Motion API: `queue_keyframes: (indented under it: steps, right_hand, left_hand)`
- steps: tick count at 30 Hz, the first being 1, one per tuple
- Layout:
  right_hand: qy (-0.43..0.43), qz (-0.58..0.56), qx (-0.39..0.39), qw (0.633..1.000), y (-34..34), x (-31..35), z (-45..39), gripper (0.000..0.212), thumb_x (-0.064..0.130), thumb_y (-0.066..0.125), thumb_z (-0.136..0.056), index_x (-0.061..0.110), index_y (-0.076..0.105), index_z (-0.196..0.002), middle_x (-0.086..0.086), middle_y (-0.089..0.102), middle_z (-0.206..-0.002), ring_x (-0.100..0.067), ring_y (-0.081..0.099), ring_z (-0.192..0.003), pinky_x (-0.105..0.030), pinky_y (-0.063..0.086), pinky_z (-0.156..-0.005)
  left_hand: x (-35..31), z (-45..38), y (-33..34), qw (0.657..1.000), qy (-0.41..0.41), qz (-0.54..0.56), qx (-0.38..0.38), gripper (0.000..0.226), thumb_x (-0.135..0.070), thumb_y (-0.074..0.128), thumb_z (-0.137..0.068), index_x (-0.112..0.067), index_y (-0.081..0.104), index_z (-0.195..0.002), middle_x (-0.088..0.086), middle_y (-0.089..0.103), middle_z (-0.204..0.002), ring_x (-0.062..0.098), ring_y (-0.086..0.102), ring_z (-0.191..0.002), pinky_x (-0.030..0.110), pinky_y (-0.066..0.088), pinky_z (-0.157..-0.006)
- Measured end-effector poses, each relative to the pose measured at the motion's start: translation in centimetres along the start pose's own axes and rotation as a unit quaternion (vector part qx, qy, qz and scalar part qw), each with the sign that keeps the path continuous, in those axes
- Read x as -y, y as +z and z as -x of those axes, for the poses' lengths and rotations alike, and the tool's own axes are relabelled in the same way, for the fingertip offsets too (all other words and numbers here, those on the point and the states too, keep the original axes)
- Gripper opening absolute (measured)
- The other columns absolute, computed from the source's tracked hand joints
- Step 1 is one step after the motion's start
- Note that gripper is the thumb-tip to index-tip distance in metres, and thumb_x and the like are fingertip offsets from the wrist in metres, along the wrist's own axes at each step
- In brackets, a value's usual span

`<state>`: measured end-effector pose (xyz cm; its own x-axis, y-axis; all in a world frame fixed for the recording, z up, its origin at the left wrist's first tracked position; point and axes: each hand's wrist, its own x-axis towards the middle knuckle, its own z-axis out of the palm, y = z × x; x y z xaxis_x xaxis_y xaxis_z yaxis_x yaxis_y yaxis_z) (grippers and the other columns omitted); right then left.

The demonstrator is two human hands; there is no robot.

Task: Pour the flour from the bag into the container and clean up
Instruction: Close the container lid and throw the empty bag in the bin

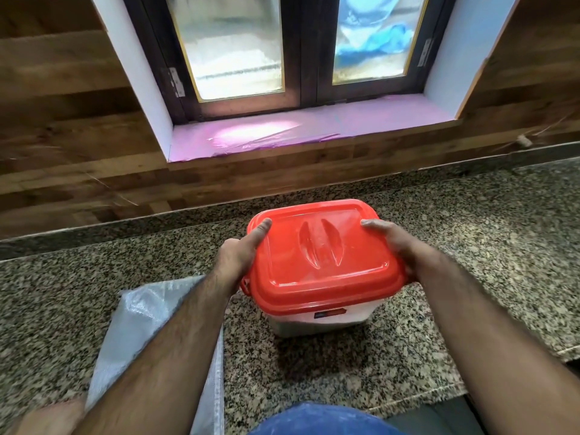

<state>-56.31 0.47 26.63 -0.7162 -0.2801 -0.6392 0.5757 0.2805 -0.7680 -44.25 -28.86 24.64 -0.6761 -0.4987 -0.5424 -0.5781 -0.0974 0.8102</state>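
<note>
A translucent container (317, 323) with a red lid (323, 265) stands on the granite counter (470, 246) in the middle of the view. White flour shows through its wall. My left hand (241, 255) grips the lid's left edge, thumb lying on top. My right hand (395, 243) grips the right edge, thumb on top, fingers hidden below the rim. The lid sits on the container. A flat, silvery-white bag (138, 312) lies on the counter at the lower left, partly under my left forearm.
A wooden wall panel and a raised granite ledge (125, 227) run behind the container. Above is a window with a pink-covered sill (314, 130). The counter's front edge (423, 397) lies at the lower right. Blue cloth shows at the bottom centre.
</note>
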Motion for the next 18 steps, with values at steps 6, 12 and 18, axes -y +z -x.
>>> queue_keyframes:
  steps: [6, 12, 18]
  right_hand:
    - [-0.021, -0.008, -0.086, 0.996, 0.0, -0.1, 0.1, 0.085, 0.054, 0.097, -0.064, 0.003, 0.069, -0.126, -0.02, 0.082, -0.103, -0.04, 0.082, -0.089, -0.055, 0.066, -0.089]
    - [-0.143, 0.481, -0.393, 0.771, 3.7, 0.2, 1.1, 0.069, 0.071, 0.054, -0.101, 0.004, 0.073, -0.101, -0.014, 0.068, -0.086, -0.035, 0.073, -0.085, -0.032, 0.042, -0.06]
    - [-0.164, 0.549, -0.395, 0.718, 4.6, 0.0, 1.5, 0.056, 0.048, 0.043, -0.112, 0.002, 0.074, -0.105, -0.014, 0.071, -0.086, -0.033, 0.073, -0.081, -0.032, 0.044, -0.06]
  left_hand:
    - [-1.2, 1.1, 0.8, 0.942, 0.091, -0.25, -0.206, 0.087, -0.094, 0.061, -0.077, -0.008, 0.07, -0.09, 0.006, 0.071, -0.083, 0.017, 0.06, -0.061, 0.025, 0.039, -0.049]
    - [-2.7, 3.1, 2.7, 0.842, 0.145, -0.446, -0.266, 0.076, -0.076, 0.049, -0.1, -0.003, 0.072, -0.102, 0.015, 0.071, -0.091, 0.032, 0.071, -0.081, 0.032, 0.038, -0.052]
    - [-2.0, 5.0, 4.5, 0.752, 0.188, -0.575, -0.261, 0.044, -0.041, 0.046, -0.114, -0.003, 0.071, -0.11, 0.013, 0.077, -0.096, 0.03, 0.08, -0.085, 0.039, 0.066, -0.063]
